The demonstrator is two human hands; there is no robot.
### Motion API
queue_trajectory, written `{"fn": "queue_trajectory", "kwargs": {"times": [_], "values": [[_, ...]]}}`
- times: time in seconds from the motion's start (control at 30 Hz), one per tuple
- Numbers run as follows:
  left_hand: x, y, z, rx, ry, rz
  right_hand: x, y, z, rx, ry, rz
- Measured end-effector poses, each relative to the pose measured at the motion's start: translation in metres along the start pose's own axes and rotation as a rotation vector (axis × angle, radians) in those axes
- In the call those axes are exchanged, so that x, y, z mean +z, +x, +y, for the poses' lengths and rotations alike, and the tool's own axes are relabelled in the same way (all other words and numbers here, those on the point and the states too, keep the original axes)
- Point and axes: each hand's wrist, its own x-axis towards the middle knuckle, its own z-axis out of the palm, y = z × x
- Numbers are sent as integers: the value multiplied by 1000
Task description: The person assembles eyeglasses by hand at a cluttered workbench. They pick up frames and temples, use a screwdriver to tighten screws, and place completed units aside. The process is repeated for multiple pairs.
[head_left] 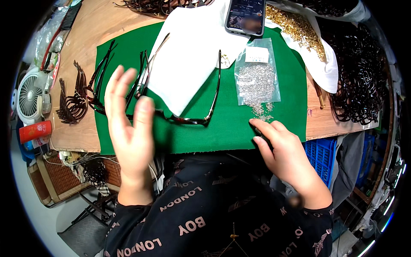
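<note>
My left hand (130, 124) is raised over the left of a green cloth (205, 139), its fingers apart and nothing in them. Behind and beside it lie dark eyeglass frames; one dark brown frame (190, 121) rests with a temple pointing away from me. My right hand (280, 145) is closed near the cloth's right front, thumb and forefinger pinching something dark and slim, mostly hidden. Just beyond its fingertip, tiny silvery metal parts (261, 112) are spilled from the mouth of a clear plastic bag (256, 73).
A white cloth (188, 55) lies mid-table under a phone (245, 17). Gold-coloured small parts (299, 32) sit on another white cloth at far right, near a wooden-handled tool (319, 95). Dark frames (359, 73) are heaped right; brown temples (72, 98) and a fan (32, 92) stand left.
</note>
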Motion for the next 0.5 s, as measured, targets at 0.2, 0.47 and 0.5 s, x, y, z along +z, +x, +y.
{"fn": "queue_trajectory", "kwargs": {"times": [0.2,0.47,0.5], "values": [[41,-14,17,195,518,-552,-4,-2,-3,10,-98,-35],[9,-3,38,405,238,-441,-8,-2,1,29,-74,-57],[-2,1,43,366,135,-481,-9,-2,2,34,-78,-61]]}}
